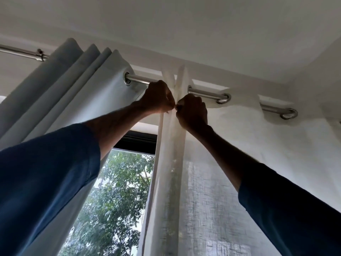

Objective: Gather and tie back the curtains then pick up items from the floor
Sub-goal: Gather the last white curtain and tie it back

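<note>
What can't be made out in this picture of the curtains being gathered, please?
Head view:
- Exactly how the left hand and right hand grip the sheer curtain: lost in backlit shadow.
- Floor and items: out of frame; the camera looks up.
- Hems: cut off by the bottom edge.
- Rod: left end cut off by the left edge.
</note>
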The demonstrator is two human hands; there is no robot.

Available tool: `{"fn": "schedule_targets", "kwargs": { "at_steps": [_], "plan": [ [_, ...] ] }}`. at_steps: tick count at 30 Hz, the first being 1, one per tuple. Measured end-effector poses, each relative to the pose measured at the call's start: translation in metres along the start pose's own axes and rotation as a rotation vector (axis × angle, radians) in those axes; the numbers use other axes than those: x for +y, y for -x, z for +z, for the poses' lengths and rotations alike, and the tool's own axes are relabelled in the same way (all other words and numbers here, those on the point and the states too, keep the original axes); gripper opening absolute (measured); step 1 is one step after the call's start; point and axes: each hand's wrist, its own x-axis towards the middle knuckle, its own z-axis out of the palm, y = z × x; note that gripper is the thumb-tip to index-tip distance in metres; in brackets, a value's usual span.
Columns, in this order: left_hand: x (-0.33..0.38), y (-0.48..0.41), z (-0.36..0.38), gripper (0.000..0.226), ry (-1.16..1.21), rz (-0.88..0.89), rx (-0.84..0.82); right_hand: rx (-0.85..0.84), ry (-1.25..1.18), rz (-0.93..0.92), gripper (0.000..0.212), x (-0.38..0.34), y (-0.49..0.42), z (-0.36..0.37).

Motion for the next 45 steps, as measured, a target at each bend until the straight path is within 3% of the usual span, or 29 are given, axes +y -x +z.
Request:
{"fn": "schedule_targets", "kwargs": {
  "at_steps": [3,7,12,16,20,24,26,30,34,37,41,42,45],
  "plan": [
    [0.007,0.002,0.003,0.019,-0.008,-0.08,-0.163,0.027,-0.003,-0.002,0.012,0.006,0.003,-0.006],
    [0.023,0.005,0.0,0.02,0.224,-0.242,-0.341,0.054,-0.026,-0.006,0.018,0.015,0.008,-0.008],
    [0.042,0.001,-0.003,0.027,0.412,-0.381,-0.282,0.085,-0.061,-0.128,0.036,0.022,0.02,-0.008],
    [0.054,0.001,0.015,0.018,0.225,-0.43,-0.085,0.095,-0.102,-0.299,0.034,0.028,0.036,-0.015],
    [0.048,0.003,0.03,0.024,0.029,-0.428,0.038,0.012,-0.091,-0.255,0.05,0.049,0.049,-0.029],
    [0.037,0.003,0.041,0.052,-0.059,-0.405,0.035,0.148,0.082,-0.06,0.028,0.099,0.05,-0.052],
    [0.031,0.004,0.045,0.054,-0.083,-0.398,0.037,0.177,0.151,0.081,0.047,0.131,0.047,-0.063],
    [0.021,0.01,0.05,0.042,-0.068,-0.266,0.083,0.004,0.193,0.449,0.128,0.175,0.047,-0.075],
    [0.018,0.017,0.054,0.043,-0.076,-0.117,0.074,-0.128,0.104,0.58,0.145,0.195,0.05,-0.074],
    [0.017,0.021,0.055,0.052,-0.074,-0.074,0.062,-0.139,0.123,0.564,0.123,0.198,0.047,-0.068],
    [0.014,0.026,0.049,0.061,-0.069,-0.047,0.062,-0.065,0.143,0.466,0.035,0.192,0.042,-0.061],
    [0.015,0.028,0.048,0.063,-0.064,-0.032,0.071,-0.059,0.161,0.436,0.021,0.187,0.043,-0.061],
    [0.017,0.034,0.043,0.066,-0.083,0.044,0.095,-0.071,0.217,0.36,0.019,0.17,0.046,-0.063]
  ]
}}
